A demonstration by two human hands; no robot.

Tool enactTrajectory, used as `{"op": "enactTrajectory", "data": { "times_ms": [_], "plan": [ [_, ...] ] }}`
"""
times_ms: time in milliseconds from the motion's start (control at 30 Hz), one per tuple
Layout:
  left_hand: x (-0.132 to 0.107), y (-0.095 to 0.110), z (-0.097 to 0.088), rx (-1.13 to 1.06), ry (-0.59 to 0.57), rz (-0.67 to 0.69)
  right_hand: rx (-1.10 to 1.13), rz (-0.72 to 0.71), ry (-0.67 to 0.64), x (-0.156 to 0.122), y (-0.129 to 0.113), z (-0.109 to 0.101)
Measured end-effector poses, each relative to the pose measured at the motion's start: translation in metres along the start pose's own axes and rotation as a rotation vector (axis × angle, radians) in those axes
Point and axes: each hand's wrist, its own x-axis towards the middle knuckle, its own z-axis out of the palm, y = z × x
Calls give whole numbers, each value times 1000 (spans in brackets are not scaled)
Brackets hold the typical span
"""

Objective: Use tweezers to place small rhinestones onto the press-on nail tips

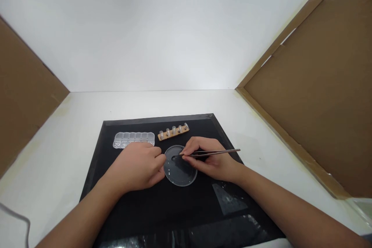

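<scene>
In the middle of the black mat (151,213) lies a clear round dish (181,176). My right hand (210,159) pinches metal tweezers (216,152) at its right rim. Their tips point left over the dish, by a small dark curved piece (173,157); whether they grip it I cannot tell. My left hand (142,166) is closed at the dish's left rim, its fingers curled. What those fingers hold, if anything, is hidden.
Behind my left hand sits a clear compartment box (133,136) with small pieces in its front row. A tan strip holding several clear vials (173,131) stands behind the dish. A clear film piece (229,199) lies right. Brown panels (319,85) flank the white table.
</scene>
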Motion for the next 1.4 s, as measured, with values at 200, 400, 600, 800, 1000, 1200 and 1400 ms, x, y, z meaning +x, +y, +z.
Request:
{"op": "enactTrajectory", "data": {
  "times_ms": [200,400,600,800,1000,1200,1400],
  "plan": [
    [0,0,0,7,-9,2,2,1,-6,0,1,0],
    [1,0,-1,7,-26,0,25,39,38,0,2,0],
    [1,0,-1,2,-45,-6,60,55,87,-1,4,-2],
    [1,1,-1,6,-68,-13,56,41,156,2,5,-3],
    [2,2,-1,-2,-66,-9,39,41,202,6,5,-2],
    [3,3,-4,-2,-53,0,34,27,270,13,2,-1],
    [3,3,-3,10,-51,-4,10,9,342,19,3,1]
  ]
}}
